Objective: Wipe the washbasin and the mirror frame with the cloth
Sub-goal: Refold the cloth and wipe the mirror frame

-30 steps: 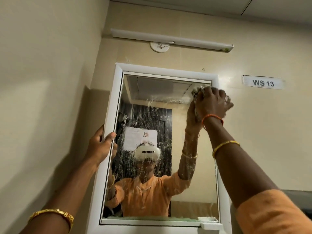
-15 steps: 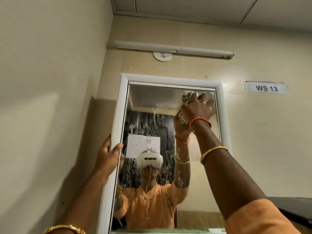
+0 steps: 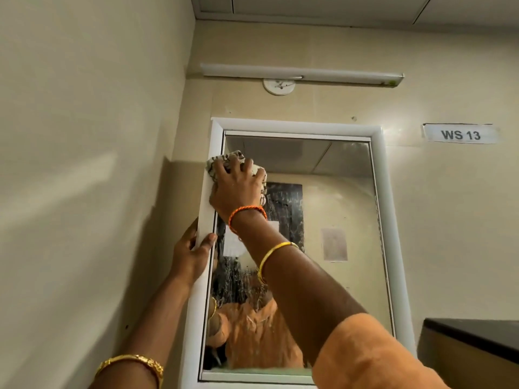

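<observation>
A wall mirror with a white frame [image 3: 380, 192] fills the middle of the view. Its glass [image 3: 337, 206] is streaked and wet in the lower left. My right hand [image 3: 238, 189] presses a crumpled patterned cloth [image 3: 224, 160] against the upper left of the mirror, overlapping the left frame rail. My left hand [image 3: 192, 255] grips the left frame rail just below, thumb on the front face. The washbasin is out of view.
A side wall [image 3: 84, 164] runs close along the mirror's left edge. Above the mirror hangs a tube light [image 3: 303, 75] with a round fitting under it. A "WS 13" label [image 3: 460, 133] sits on the right wall, and a dark ledge [image 3: 471, 341] juts out at lower right.
My right hand has swept the cloth from the mirror's top right corner across to the upper left by the frame. My left hand stays on the left rail. The view tilted slightly.
</observation>
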